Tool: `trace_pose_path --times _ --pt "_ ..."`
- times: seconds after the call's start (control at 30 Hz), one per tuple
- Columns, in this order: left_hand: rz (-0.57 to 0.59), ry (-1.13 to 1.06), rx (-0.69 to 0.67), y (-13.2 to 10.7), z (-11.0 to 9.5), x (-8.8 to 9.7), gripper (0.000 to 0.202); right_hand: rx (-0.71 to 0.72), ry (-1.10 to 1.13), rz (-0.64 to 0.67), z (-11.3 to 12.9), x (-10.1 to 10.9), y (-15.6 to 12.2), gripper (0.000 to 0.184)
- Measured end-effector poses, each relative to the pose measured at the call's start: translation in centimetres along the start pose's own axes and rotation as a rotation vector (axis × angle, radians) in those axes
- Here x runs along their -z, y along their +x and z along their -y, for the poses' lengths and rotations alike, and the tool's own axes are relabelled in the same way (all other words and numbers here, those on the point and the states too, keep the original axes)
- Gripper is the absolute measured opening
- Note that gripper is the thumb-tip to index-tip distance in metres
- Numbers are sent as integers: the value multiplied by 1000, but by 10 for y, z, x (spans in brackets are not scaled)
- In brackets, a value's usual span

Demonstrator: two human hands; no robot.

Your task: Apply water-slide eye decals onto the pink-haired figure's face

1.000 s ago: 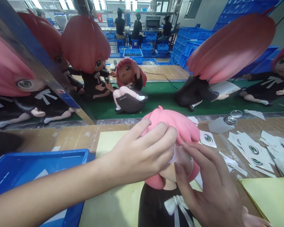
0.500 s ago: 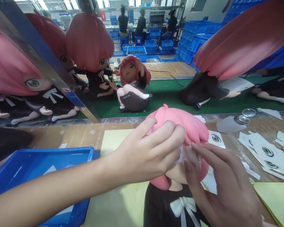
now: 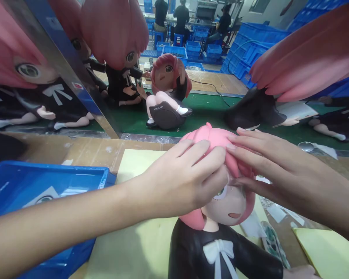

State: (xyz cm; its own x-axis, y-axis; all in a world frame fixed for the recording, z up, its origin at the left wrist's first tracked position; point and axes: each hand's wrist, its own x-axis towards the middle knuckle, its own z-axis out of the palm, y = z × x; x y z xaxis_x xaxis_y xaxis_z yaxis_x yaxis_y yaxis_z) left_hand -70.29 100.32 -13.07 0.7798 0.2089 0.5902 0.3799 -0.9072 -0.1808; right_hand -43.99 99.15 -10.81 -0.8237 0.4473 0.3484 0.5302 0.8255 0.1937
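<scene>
In front of me a doll-like figure (image 3: 227,209) sits upright, with pink hair, a black dress and a white bow (image 3: 219,250). My left hand (image 3: 186,182) is closed over one side of its face and fringe, fingers curled beside a green eye (image 3: 221,193). Whatever its fingertips hold, if anything, is hidden. My right hand (image 3: 279,162) lies open against the hair, its fingers stretched out and the thumb near the brow. A shiny, see-through patch shows on the forehead between the hands. The figure's other eye is covered by my right hand.
At left stands a blue tray (image 3: 104,170) with an eye decal sheet (image 3: 43,197). Yellow foam (image 3: 133,232) lies under the figure. More pink-haired figures sit on the green conveyor (image 3: 205,108) behind a slanted metal post (image 3: 75,77). Blue crates (image 3: 250,42) and seated people are farther back.
My right hand has moved up from the figure's cheek to its hair, fingers now straighter. The mouth now shows. My left hand stays at the face, and the camera view has tilted down.
</scene>
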Motion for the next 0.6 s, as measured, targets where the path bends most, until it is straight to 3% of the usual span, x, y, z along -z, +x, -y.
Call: trace_pose_path --times 0.13,0.33,0.4,0.53,0.6 --pt "-63 -21 56 -1 -3 -8 14 168 -10 10 -10 3 7 52" --pt "-96 -135 146 -1 -10 -11 21 293 -106 -16 -12 0 9 53" --pt "-110 -158 180 -1 -13 -11 24 324 -115 -44 -11 -2 8 44" --pt "-151 -120 179 -6 -16 -13 21 382 -176 -77 -9 -1 11 9" --pt "-171 -90 153 -9 -16 -15 21 415 -217 -56 -8 1 12 4"
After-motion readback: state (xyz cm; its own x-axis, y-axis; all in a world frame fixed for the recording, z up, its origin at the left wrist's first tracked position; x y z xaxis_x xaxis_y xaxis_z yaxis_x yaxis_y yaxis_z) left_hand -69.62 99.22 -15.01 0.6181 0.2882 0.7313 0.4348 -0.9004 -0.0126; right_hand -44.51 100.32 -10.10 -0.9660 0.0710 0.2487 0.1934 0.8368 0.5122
